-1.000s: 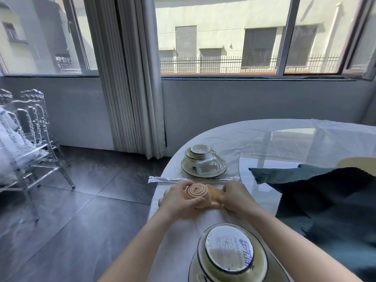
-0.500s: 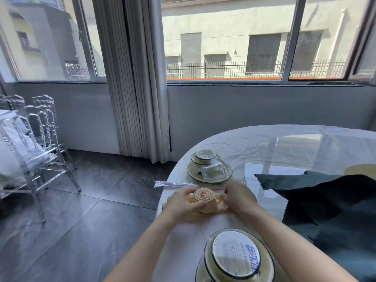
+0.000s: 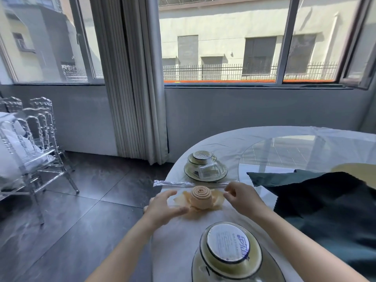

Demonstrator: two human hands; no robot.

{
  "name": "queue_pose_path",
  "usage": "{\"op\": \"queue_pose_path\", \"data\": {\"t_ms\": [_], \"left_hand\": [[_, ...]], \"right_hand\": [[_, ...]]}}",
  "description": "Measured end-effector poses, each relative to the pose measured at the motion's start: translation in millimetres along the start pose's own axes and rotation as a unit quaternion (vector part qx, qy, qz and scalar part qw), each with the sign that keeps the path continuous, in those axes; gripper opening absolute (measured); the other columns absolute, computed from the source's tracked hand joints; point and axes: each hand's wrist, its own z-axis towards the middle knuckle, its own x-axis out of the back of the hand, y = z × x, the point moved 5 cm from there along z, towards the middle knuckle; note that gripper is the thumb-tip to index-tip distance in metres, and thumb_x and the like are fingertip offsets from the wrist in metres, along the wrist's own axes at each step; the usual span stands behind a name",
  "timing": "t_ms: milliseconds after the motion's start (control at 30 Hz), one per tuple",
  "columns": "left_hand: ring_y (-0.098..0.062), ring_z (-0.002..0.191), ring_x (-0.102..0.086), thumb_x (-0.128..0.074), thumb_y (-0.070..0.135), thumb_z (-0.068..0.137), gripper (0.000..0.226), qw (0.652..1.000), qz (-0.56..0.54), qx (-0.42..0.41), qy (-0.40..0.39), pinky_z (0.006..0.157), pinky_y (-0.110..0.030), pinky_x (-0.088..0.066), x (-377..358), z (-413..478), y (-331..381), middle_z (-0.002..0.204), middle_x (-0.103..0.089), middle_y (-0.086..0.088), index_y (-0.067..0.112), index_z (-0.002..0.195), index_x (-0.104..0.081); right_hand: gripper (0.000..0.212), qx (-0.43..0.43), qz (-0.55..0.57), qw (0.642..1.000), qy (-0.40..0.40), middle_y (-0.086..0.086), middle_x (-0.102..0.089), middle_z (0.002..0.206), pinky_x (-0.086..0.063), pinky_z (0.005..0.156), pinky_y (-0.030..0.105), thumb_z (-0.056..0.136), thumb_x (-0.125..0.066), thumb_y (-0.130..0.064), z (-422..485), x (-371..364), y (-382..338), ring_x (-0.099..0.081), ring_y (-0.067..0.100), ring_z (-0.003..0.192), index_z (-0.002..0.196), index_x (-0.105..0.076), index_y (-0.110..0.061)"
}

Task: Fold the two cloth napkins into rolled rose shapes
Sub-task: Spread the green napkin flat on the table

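Left hand (image 3: 162,208), right hand (image 3: 242,197) drawn off, peach napkin rose (image 3: 201,195) upright, spiralled

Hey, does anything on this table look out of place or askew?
The long plastic-wrapped packet behind the peach napkin rose pokes out past the edge of the table. The dark teal cloth lies rumpled, partly over the glass turntable.
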Motion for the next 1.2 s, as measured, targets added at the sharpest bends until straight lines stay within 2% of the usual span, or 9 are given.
{"op": "queue_pose_path", "data": {"t_ms": [300,433,533,600,667,767,900,1067,1200], "left_hand": [[-0.027,0.116,-0.052,-0.052,0.073,0.046,0.091,0.999,-0.021,-0.045,0.009,0.093,-0.056,-0.045,5,-47,39,0.130,-0.053,0.003,0.028,0.124,-0.054],[-0.022,0.120,-0.049,-0.055,0.055,0.067,0.076,0.991,-0.064,-0.114,0.029,0.103,-0.045,-0.038,-1,-77,89,0.129,-0.055,-0.005,0.014,0.130,-0.050],[-0.020,0.114,-0.051,-0.067,0.037,0.081,0.060,0.982,-0.091,-0.167,0.019,0.101,-0.040,-0.040,-15,-100,125,0.123,-0.055,-0.005,0.007,0.130,-0.048],[-0.017,0.113,-0.051,-0.065,0.031,0.085,0.054,0.977,-0.093,-0.193,0.002,0.100,-0.038,-0.041,-27,-117,147,0.122,-0.055,-0.006,0.007,0.130,-0.047],[-0.018,0.115,-0.051,-0.065,0.032,0.086,0.053,0.973,-0.085,-0.215,-0.017,0.101,-0.040,-0.042,-42,-132,164,0.125,-0.055,-0.008,0.008,0.130,-0.047],[-0.018,0.120,-0.049,-0.062,0.029,0.088,0.051,0.968,-0.062,-0.239,-0.050,0.103,-0.038,-0.039,-66,-150,181,0.129,-0.053,-0.007,0.011,0.132,-0.045],[-0.016,0.122,-0.047,-0.060,0.034,0.088,0.050,0.967,-0.030,-0.242,-0.069,0.104,-0.037,-0.036,-89,-170,192,0.130,-0.052,-0.001,0.018,0.133,-0.045],[-0.019,0.125,-0.045,-0.061,0.040,0.083,0.058,0.964,-0.005,-0.242,-0.108,0.106,-0.041,-0.036,-116,-181,200,0.135,-0.050,-0.004,0.016,0.134,-0.045],[-0.024,0.117,-0.052,-0.055,0.035,0.088,0.054,0.958,0.071,-0.241,-0.135,0.097,-0.037,-0.043,-143,-192,206,0.132,-0.054,-0.006,0.015,0.137,-0.041]], "right_hand": [[0.022,0.012,0.042,0.999,0.014,-0.007,-0.067,0.104,-0.042,0.086,0.019,0.089,-0.060,-0.024,-89,54,13,-0.060,0.007,0.096,0.110,-0.065,-0.018],[0.021,-0.032,0.059,0.996,0.050,-0.007,-0.069,0.099,-0.043,0.076,0.016,0.087,-0.061,-0.023,-145,92,41,-0.062,0.006,0.089,0.108,-0.066,-0.017],[0.028,-0.036,0.004,0.996,0.079,-0.005,-0.065,0.112,-0.041,0.085,0.018,0.088,-0.061,-0.028,-188,113,64,-0.058,0.009,0.103,0.114,-0.064,-0.016],[0.049,-0.036,-0.051,0.997,0.048,-0.007,-0.055,0.131,-0.036,0.099,0.023,0.088,-0.052,-0.050,-215,120,72,-0.049,0.012,0.122,0.125,-0.057,-0.018],[0.101,-0.035,-0.112,0.993,-0.027,-0.010,-0.038,0.145,-0.023,0.109,0.025,0.068,-0.014,-0.089,-236,114,78,-0.033,0.011,0.136,0.137,-0.045,-0.021],[0.138,-0.042,-0.185,0.977,-0.095,-0.007,-0.016,0.156,-0.005,0.115,0.030,0.038,0.026,-0.091,-260,102,93,-0.011,0.008,0.143,0.147,-0.024,-0.023],[0.130,-0.038,-0.199,0.975,-0.091,-0.006,-0.014,0.156,0.000,0.115,0.030,0.045,0.025,-0.088,-287,110,94,-0.010,0.005,0.143,0.147,-0.021,-0.023],[0.098,-0.031,-0.204,0.974,-0.090,-0.005,-0.045,0.141,-0.007,0.115,0.030,0.069,0.003,-0.078,-322,134,91,-0.038,0.008,0.131,0.135,-0.041,-0.022],[0.051,-0.038,-0.212,0.974,-0.068,-0.006,-0.048,0.139,-0.001,0.117,0.028,0.096,-0.035,-0.048,-340,143,91,-0.038,0.007,0.132,0.141,-0.035,-0.023]]}}
